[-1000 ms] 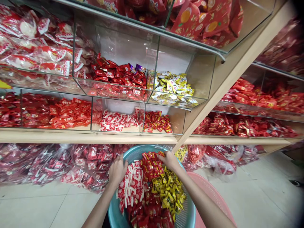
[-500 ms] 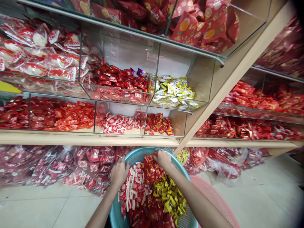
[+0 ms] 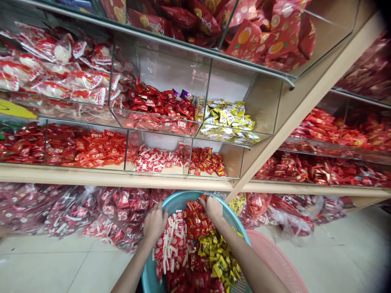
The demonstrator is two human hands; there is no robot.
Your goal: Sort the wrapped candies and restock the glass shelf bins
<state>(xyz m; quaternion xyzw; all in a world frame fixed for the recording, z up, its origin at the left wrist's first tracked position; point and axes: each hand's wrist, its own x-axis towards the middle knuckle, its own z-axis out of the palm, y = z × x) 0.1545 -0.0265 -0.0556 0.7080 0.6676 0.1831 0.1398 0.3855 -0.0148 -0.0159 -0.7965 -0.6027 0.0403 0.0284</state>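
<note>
A teal basket [image 3: 148, 264] holds white-and-red packets [image 3: 173, 244], red packets [image 3: 197, 219] and yellow packets [image 3: 218, 254]. My left hand [image 3: 155, 223] is closed on the basket's left rim, beside the white-and-red packets. At the back right of the basket, my right hand [image 3: 212, 208] has its fingers curled at the edge of the red packets; what it grips, if anything, is hidden.
Clear shelf bins with red packets [image 3: 207, 160] and pale yellow packets [image 3: 229, 116] stand above the basket. A wooden shelf edge [image 3: 122, 178] runs behind it. Filled plastic bags [image 3: 122, 207] lie below. A pink basket [image 3: 275, 260] is at the right.
The shelves appear slightly farther right as the view shifts. Both hands stay at the teal basket in nearly the same places, and its packets look unchanged.
</note>
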